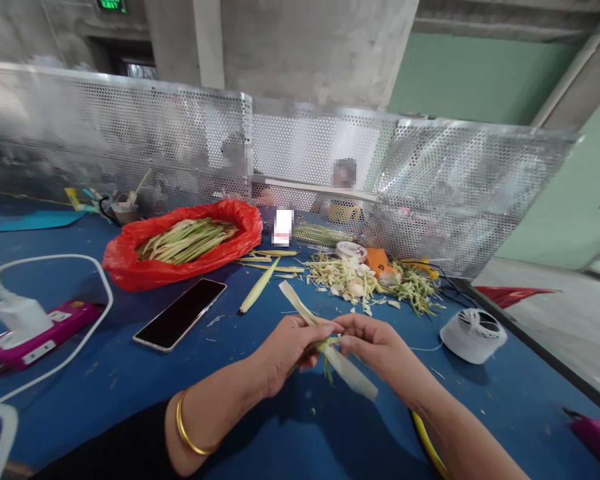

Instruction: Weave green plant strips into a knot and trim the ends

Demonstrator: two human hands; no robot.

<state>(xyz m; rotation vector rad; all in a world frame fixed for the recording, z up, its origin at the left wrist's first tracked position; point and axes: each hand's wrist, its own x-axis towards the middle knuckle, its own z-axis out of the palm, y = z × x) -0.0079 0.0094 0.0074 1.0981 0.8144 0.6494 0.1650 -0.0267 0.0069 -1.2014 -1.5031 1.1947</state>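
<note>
My left hand [293,347] is closed around the middle of a pale, dry husk strip [353,375], with one end sticking up past the thumb and the other hanging toward me. Short green fibres poke out where the strip is gripped. My right hand [373,343] meets it there, thumb and fingers pinched together at the husk. From a white spool of thread [473,335] on the right, a thin thread [427,349] runs to my right hand; its end between the fingers is hidden. A pointed, pale green husk piece [259,288] lies beyond my hands.
A red plastic bag [130,257] holds long husk leaves [193,241]. Nearby are a phone [181,315], a purple power strip [45,340] with a white cable, and a heap of husk scraps [345,277]. A perforated metal screen [310,143] closes the back; people sit behind it.
</note>
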